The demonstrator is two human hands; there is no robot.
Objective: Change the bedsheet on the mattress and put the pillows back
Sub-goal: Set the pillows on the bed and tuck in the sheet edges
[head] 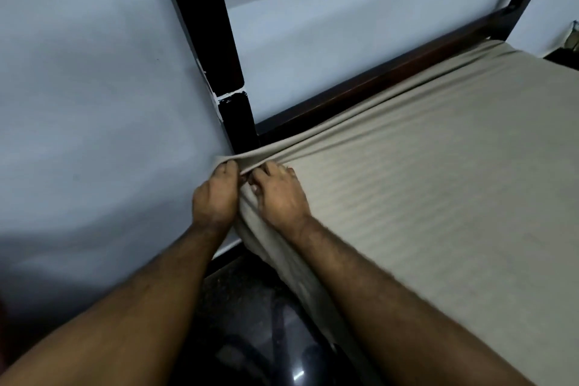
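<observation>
A beige striped bedsheet [423,172] covers the mattress, which fills the right half of the view. At the mattress corner beside the dark headboard post, my left hand [214,194] grips a bunched fold of the sheet's edge. My right hand [280,194] sits just to its right, fingers pinching the same sheet corner on top of the mattress. The sheet hangs down the mattress side below both hands. No pillows are in view.
A dark wooden headboard frame [232,50] rises behind the corner, against a pale blue wall [94,72]. A narrow strip of dark glossy floor [266,323] runs between the wall and the bed. Some dark items [570,41] sit at the far right edge.
</observation>
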